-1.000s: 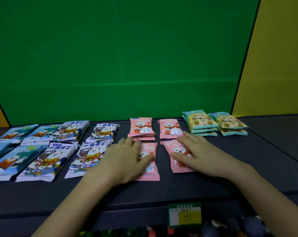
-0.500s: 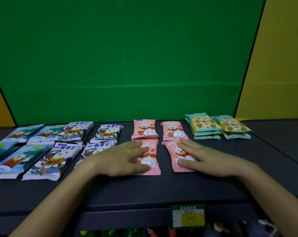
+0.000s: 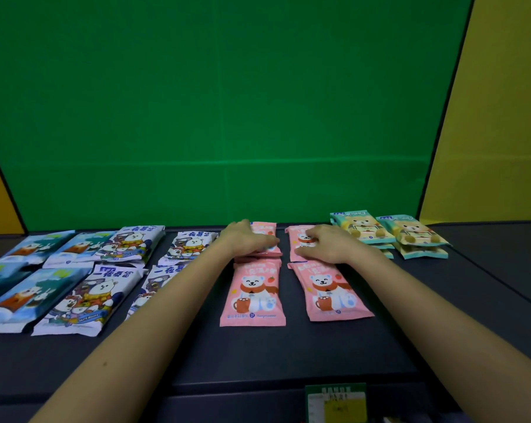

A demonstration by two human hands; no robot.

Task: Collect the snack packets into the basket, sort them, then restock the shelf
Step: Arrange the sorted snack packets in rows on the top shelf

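Note:
Snack packets lie in rows on a dark shelf [image 3: 258, 355]. My left hand [image 3: 246, 239] rests flat on the rear left pink packet [image 3: 267, 239], and my right hand [image 3: 328, 244] lies on the rear right pink packet [image 3: 299, 239], fingers spread. Two front pink packets [image 3: 253, 293] [image 3: 330, 291] lie uncovered below my hands. White-and-blue packets [image 3: 90, 297] and light blue packets [image 3: 20, 297] fill the left side. Teal-and-yellow packets [image 3: 362, 228] are stacked at the rear right. No basket is in view.
A green back panel [image 3: 227, 117] rises behind the shelf, with yellow panels [image 3: 502, 117] at either side. A green and yellow price tag [image 3: 336, 403] hangs on the shelf's front edge. The shelf continues to the right [image 3: 502, 270].
Both hands have moved from the front pink packets back to the rear pink packets. The front pair now lies uncovered.

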